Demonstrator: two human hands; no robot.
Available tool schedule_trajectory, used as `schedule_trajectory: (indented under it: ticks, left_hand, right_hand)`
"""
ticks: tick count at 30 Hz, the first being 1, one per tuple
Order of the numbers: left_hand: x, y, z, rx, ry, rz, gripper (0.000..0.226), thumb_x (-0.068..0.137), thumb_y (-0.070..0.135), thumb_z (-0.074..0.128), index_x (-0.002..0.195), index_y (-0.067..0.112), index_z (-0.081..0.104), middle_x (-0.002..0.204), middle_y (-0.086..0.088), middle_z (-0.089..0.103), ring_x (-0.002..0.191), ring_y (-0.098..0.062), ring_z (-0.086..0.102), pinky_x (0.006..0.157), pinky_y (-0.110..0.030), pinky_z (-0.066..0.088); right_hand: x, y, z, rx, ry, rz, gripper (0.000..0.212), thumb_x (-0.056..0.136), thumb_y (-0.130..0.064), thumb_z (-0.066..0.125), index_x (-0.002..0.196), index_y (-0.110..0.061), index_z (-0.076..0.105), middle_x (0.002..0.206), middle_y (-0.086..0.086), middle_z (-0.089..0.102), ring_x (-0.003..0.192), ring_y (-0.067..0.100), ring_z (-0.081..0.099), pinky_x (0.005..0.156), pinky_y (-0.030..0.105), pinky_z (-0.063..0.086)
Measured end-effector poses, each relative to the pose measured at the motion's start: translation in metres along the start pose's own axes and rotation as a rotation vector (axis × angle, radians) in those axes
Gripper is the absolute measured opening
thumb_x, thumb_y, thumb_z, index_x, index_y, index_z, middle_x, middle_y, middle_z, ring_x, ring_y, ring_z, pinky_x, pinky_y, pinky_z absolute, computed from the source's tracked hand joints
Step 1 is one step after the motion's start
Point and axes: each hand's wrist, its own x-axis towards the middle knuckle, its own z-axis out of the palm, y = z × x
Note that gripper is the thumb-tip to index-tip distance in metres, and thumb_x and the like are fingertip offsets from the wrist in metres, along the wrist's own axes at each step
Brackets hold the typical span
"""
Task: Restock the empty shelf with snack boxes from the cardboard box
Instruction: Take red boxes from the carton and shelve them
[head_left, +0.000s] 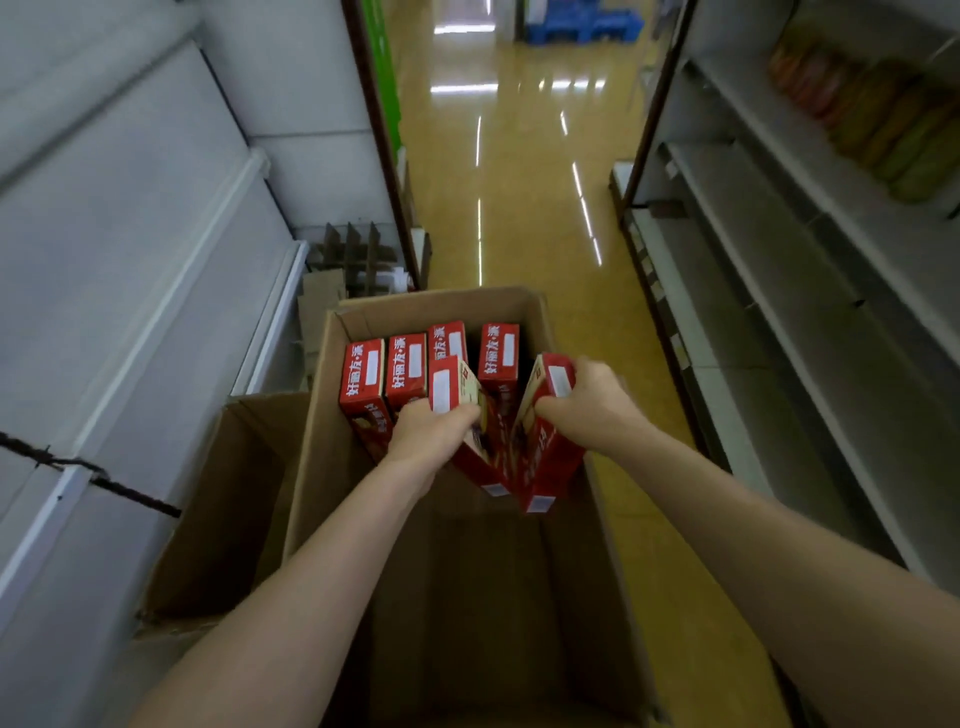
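Brown cardboard box (467, 597) stands open on the glossy yellow floor (519, 208) of an aisle, with the left shelf (130, 260) on one side and the right shelf (779, 312) on the other.

Contents: 4 red snack boxes stand upright along the far wall of the cardboard box. 3 of them (408, 369) sit side by side from the far-left corner. The 4th (498, 353) stands toward the far-right corner, with a dark gap between it and the others.

Left hand (431, 431): grip closed, fingers curled round the upper end of the left snack box (449, 384). This box is tilted, with its lower end toward the near side.

Right hand (587, 405): grip closed, fingers and thumb wrapped round the upper end of the right snack box (550, 457). This box is tilted the opposite way. The lower ends of the 2 held boxes lie just beside each other and their tops spread apart. Whether they touch cannot be told. Both are over the far half of the cardboard box's interior.

Surroundings: a second open carton (228, 493) lies against the left wall of the cardboard box. Cardboard dividers (353, 254) stand on the floor beyond its far-left corner. Blurred orange and green packets (883, 119) lie on an upper tier of the right shelf.
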Motion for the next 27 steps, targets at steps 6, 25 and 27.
schedule_trajectory:
  ticks: [6, 25, 27]
  left_hand:
    - [-0.096, 0.053, 0.018, -0.021, -0.082, 0.137, 0.009, 0.087, 0.022, 0.063, 0.093, 0.019, 0.057, 0.096, -0.003, 0.065, 0.085, -0.017, 0.061, 0.067, -0.031, 0.052]
    - [-0.336, 0.137, 0.179, -0.191, -0.693, 0.295, 0.023, 0.085, 0.021, 0.066, 0.104, 0.009, 0.063, 0.088, -0.011, 0.071, 0.08, -0.023, 0.068, 0.066, -0.036, 0.057]
    - [-0.348, 0.144, 0.198, -0.288, -0.817, 0.202, 0.018, 0.085, 0.021, 0.062, 0.099, 0.01, 0.063, 0.08, -0.01, 0.069, 0.072, -0.022, 0.064, 0.064, -0.034, 0.054]
  right_hand:
    - [-0.093, 0.008, -0.089, -0.011, 0.231, -0.055, 0.039, 0.086, -0.034, 0.063, 0.119, -0.015, 0.053, 0.099, 0.004, 0.065, 0.084, 0.022, 0.066, 0.073, 0.041, 0.059]
    - [-0.386, 0.109, -0.311, 0.175, 0.956, -0.034, 0.039, 0.092, -0.027, 0.058, 0.129, -0.016, 0.055, 0.111, 0.007, 0.066, 0.089, 0.023, 0.067, 0.079, 0.043, 0.058]
    - [-0.406, 0.124, -0.329, 0.281, 1.049, 0.0, 0.04, 0.089, -0.024, 0.059, 0.128, -0.016, 0.057, 0.108, 0.006, 0.068, 0.088, 0.022, 0.067, 0.078, 0.04, 0.057]
